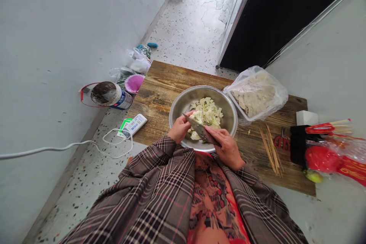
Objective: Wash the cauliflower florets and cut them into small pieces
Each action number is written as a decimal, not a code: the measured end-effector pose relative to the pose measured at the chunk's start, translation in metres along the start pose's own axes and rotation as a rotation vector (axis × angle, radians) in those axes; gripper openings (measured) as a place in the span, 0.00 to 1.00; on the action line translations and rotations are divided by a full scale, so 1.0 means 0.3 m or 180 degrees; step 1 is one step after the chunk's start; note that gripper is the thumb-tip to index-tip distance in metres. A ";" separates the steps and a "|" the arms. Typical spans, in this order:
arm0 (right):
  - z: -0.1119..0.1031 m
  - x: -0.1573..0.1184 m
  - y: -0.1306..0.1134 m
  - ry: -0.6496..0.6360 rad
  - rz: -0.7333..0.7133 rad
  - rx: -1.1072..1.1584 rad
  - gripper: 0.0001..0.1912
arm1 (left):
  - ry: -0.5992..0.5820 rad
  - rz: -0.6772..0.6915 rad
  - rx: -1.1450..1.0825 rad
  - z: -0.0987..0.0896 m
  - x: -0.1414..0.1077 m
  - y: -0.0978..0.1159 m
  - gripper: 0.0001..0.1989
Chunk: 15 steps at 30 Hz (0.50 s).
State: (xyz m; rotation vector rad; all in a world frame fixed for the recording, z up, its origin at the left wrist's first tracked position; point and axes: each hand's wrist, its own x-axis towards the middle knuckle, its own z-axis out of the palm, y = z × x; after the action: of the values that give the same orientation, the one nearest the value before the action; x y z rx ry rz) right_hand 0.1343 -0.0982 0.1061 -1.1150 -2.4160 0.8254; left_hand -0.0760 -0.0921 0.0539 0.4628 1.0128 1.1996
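Observation:
A wide metal bowl point(176, 107) stands on the wooden table, with cut cauliflower pieces point(211, 108) inside. Over the bowl's near side, my right hand point(227, 146) is wrapped round a knife point(200, 129), its blade slanting up toward the left. My left hand point(179, 129) is closed at the bowl's left near rim, close to the blade's tip, with a cauliflower floret point(196, 116) at its fingertips. Part of the floret is hidden by the blade.
The wooden table point(160, 84) bears a bagged tray point(253, 95) behind right, wooden skewers point(270, 150), red scissors point(282, 142) and red packages point(323, 158) at right, and a white device point(136, 125) with a cable at left. A bucket point(111, 95) stands beyond the left edge.

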 end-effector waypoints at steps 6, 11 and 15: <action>0.005 -0.001 -0.010 -0.0147 -0.0013 -0.0316 0.39 | 0.0033 -0.0013 0.0185 0.009 -0.013 0.028 0.27; -0.003 -0.007 -0.024 -0.0126 -0.0038 -0.0325 0.39 | -0.0015 0.0027 0.0198 0.010 -0.016 0.034 0.27; 0.000 -0.008 -0.020 -0.0097 -0.0024 -0.0301 0.38 | -0.0018 0.0031 0.0240 0.014 -0.017 0.031 0.28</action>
State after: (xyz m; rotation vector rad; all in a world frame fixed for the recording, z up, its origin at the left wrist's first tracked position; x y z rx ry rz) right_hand 0.1323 -0.1031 0.1097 -1.1346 -2.5061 0.7376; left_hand -0.0777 -0.0927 0.0652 0.5304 1.0546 1.1711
